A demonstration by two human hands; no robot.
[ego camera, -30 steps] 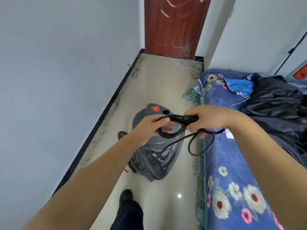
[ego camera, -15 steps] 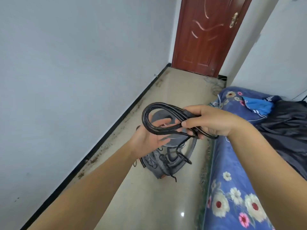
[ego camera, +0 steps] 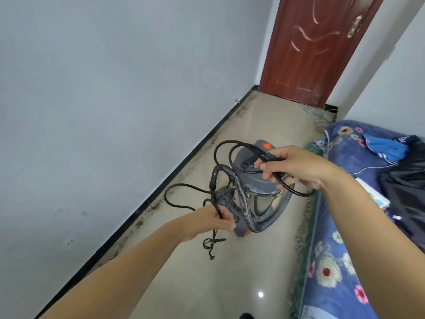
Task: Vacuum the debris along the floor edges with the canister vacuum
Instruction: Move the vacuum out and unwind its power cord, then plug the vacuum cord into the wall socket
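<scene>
The grey canister vacuum (ego camera: 259, 180) stands on the beige floor (ego camera: 207, 272) in the lane between the left wall and the bed, nearer the bed side, with an orange button (ego camera: 266, 145) on its top and its ribbed hose (ego camera: 241, 199) curving down the front and looping round the base. Its black power cord (ego camera: 230, 155) is lifted off the machine in loose loops: the right hand (ego camera: 296, 168) holds it above the canister, fingers and thumb curled round the cord just behind the plug (ego camera: 272, 157), while the left hand (ego camera: 213, 221) is lower and in front of the vacuum, fingers closed round a hanging strand. From that hand a thin tangled end (ego camera: 210, 245) dangles toward the floor, and another loop (ego camera: 181, 196) sags out to the left, toward the wall. Brown debris (ego camera: 147, 208) lies scattered in a band along the black baseboard (ego camera: 161, 187) of the grey left wall (ego camera: 92, 111), running toward the far corner, and a second line of dirt (ego camera: 301, 233) follows the foot of the bed. The bed (ego camera: 333, 272), covered in blue floral cloth, fills the right side, with dark clothing (ego camera: 407, 180) heaped on it. The strip of floor narrows toward a red-brown door (ego camera: 317, 49) at the far end, where thin wires (ego camera: 319, 116) lie by the threshold. Between the vacuum and the left baseboard there is open floor.
</scene>
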